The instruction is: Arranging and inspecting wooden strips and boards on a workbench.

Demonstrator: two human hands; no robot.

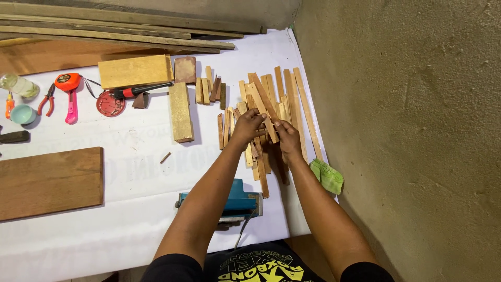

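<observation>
Both my hands meet over a loose pile of thin wooden strips spread on a white sheet. My left hand and my right hand together grip one pale wooden strip, which slants up and to the left above the pile. More strips lie under and around my hands, partly hidden by them.
Two pale wood blocks, small offcuts, a blue power tool, a brown board, a green cloth, pliers, an orange tape measure, a red disc and long planks lie about. A rough wall rises on the right.
</observation>
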